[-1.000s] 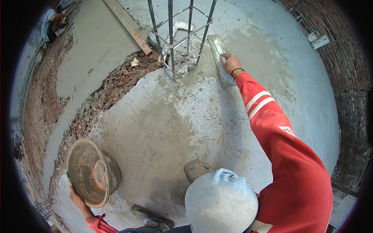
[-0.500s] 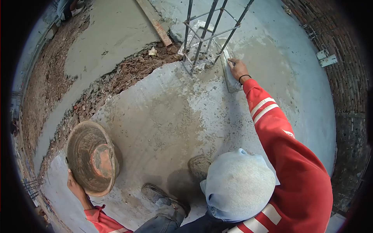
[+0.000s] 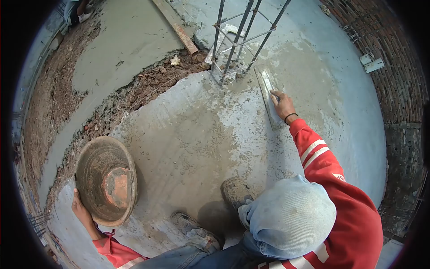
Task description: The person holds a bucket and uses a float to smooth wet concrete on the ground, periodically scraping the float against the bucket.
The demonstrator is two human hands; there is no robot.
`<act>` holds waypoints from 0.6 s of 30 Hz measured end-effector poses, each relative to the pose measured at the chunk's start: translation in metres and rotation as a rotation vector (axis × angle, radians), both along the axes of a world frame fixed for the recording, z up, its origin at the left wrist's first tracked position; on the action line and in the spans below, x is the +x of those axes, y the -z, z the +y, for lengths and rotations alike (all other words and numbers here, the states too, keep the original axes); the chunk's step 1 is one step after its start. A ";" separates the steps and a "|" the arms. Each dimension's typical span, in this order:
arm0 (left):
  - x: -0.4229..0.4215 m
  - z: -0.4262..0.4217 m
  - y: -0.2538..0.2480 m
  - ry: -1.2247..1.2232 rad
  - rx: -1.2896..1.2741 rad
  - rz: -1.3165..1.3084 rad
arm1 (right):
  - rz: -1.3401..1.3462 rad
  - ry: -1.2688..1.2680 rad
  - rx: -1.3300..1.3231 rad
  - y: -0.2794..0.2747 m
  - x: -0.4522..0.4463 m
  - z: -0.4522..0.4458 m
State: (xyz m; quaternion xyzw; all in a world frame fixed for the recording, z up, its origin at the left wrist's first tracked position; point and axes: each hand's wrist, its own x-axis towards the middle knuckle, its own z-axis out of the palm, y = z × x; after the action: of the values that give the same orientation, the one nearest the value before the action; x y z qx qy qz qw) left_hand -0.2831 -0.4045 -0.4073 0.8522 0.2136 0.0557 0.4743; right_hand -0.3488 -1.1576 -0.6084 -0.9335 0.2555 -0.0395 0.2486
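Observation:
My left hand (image 3: 83,211) grips the rim of a tilted, mortar-stained basin (image 3: 99,154), whose open mouth faces up and to the side. An orange-brown patch shows on its bottom. With my arm stretched forward, my right hand (image 3: 283,106) is closed around the handle of a long flat finishing trowel (image 3: 263,80). The blade lies on the wet grey concrete floor (image 3: 309,85), just right of a rebar column cage (image 3: 233,44). Rough, partly smeared mortar (image 3: 179,139) covers the floor between the basin and the trowel.
Broken soil and rubble (image 3: 156,76) run along the slab's edge. A wooden board (image 3: 177,27) lies beyond it, beside smooth wet concrete (image 3: 121,40). At right stands a brick wall (image 3: 394,67) with a white box (image 3: 373,65). Another person's foot (image 3: 84,17) is at top left.
The trowel has slid back from the column cage, towards my body and slightly right, together with my right hand. My left hand still holds the basin, which has barely shifted.

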 end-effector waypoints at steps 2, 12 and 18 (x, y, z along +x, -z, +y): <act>0.013 -0.014 -0.008 0.073 -0.020 -0.033 | 0.008 0.008 -0.009 -0.008 -0.026 -0.001; 0.071 -0.011 -0.012 0.260 0.125 0.028 | -0.072 0.061 -0.046 0.003 0.016 0.041; 0.055 -0.019 -0.014 0.271 0.219 -0.044 | -0.030 0.097 -0.012 0.002 -0.011 0.023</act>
State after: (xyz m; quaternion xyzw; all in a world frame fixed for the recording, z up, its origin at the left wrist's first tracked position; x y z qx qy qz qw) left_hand -0.2285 -0.4231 -0.3929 0.9185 0.0789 0.0327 0.3862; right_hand -0.3594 -1.1343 -0.6106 -0.9207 0.2966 -0.0670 0.2444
